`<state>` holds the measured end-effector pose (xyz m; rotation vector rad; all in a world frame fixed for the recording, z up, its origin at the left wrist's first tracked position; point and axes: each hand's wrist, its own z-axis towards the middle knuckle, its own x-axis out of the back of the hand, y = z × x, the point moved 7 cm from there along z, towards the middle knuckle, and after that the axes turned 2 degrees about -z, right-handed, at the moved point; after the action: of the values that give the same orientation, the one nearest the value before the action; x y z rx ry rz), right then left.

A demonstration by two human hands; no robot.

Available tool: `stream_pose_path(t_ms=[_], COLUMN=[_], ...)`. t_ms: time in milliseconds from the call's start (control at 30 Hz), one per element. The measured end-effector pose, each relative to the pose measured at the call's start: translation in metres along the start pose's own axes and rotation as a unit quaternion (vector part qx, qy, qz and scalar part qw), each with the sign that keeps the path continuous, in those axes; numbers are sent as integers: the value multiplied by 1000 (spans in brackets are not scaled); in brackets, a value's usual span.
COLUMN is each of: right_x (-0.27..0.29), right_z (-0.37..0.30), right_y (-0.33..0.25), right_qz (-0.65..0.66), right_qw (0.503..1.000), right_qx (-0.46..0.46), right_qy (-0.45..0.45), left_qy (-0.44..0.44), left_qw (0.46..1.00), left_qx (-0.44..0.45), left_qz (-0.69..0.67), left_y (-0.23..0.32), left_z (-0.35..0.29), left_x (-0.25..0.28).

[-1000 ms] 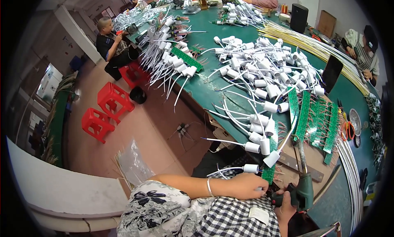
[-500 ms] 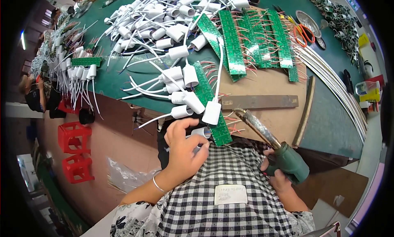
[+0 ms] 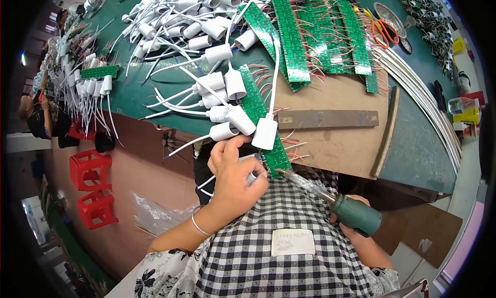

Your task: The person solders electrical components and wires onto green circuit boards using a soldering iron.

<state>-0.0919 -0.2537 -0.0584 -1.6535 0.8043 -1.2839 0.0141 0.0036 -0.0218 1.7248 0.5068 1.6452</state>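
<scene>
My left hand [image 3: 232, 178] is closed around a white lamp socket [image 3: 251, 157], mostly hidden by the fingers, at the near end of a green circuit board strip [image 3: 279, 162]. Thin wires run from the socket to the board's edge. Gripped in my right hand [image 3: 353, 236] is a soldering iron [image 3: 357, 215] with a green pistol-shaped body. Its metal tip meets or nearly meets the board close to my left fingertips. More white sockets with cables lie along the strip, one of them [image 3: 265, 134] resting across it. Red and white wires stick out from the strip's right side.
A large heap of white sockets [image 3: 199, 27] covers the far left of the green table. Wired circuit boards [image 3: 292, 42] lie on a brown board [image 3: 330, 148] with a flat bar [image 3: 328, 119]. Orange-handled scissors [image 3: 383, 34] and long pale rods [image 3: 421, 96] are at right; red stools [image 3: 90, 170] stand left.
The soldering iron's tip has swung down and left onto or close to the strip's near end. My left hand stays at the socket, shifting only slightly.
</scene>
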Motion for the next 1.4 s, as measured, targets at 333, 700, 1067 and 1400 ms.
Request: stream_pose_path(t_ms=[333,700,1067,1400], right_x=[-5,-7,-3,-2], right_z=[5,4,0,2], right_y=[-1,-1,4,-3], right_qz=[-85,-53,51,61], right_qw=[996,998,997,996], right_qx=[-40,-27,-50,-50], right_qy=[1,9,-6,29], left_qy=[-28,-10,-11,-37], left_qw=[1000,1000,1000,999], left_qx=[12,1,7,21], left_qz=[8,4,9,15], left_y=[-3,-2,-3,-3], left_z=[0,0,1,0], left_x=[-1,0,0,0])
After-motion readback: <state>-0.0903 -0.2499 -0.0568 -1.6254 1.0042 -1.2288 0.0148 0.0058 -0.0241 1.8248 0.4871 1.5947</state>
